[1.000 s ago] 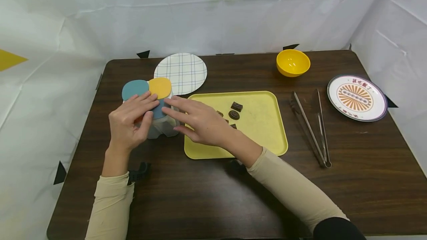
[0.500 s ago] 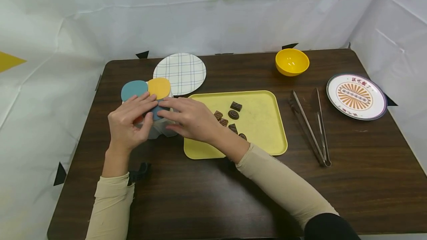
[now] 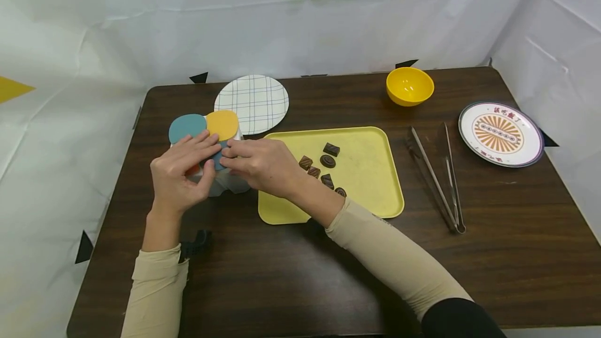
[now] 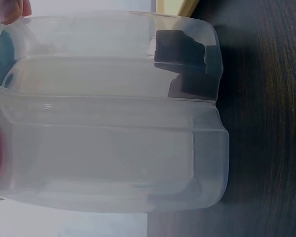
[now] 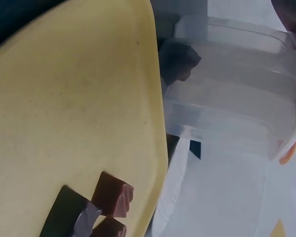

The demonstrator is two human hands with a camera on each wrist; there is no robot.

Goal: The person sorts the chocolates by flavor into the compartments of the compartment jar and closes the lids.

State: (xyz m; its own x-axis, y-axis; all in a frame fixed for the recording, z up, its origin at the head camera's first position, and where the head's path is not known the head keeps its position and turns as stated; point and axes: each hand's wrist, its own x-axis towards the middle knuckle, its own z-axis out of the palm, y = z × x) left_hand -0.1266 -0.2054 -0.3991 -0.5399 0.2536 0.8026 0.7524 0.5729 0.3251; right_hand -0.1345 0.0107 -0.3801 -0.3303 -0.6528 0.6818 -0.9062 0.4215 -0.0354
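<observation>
A clear plastic storage box (image 3: 229,184) with coloured lids stands at the left of the table. My left hand (image 3: 180,168) rests across its top with fingers extended, near the teal lid (image 3: 187,127), yellow lid (image 3: 223,124) and partly hidden red lid (image 3: 193,170). My right hand (image 3: 263,163) reaches over the tray and pinches at the blue lid (image 3: 219,161) with bunched fingers. The right thumb is hidden in the head view. In the left wrist view, fingertips (image 4: 9,11) meet the box's upper rim. Dark chocolates (image 4: 180,49) lie at the bottom of one compartment.
Several chocolates (image 3: 327,161) lie on a yellow tray (image 3: 371,171) beside the box. A checked plate (image 3: 253,100) is behind it. Farther right are a yellow bowl (image 3: 410,87), metal tongs (image 3: 434,181) and a patterned plate (image 3: 500,134). White sheeting surrounds the table.
My right hand has moved slightly left onto the blue lid, its fingers drawing together from a spread pose. More chocolates show on the tray. The left hand stays on the lids.
</observation>
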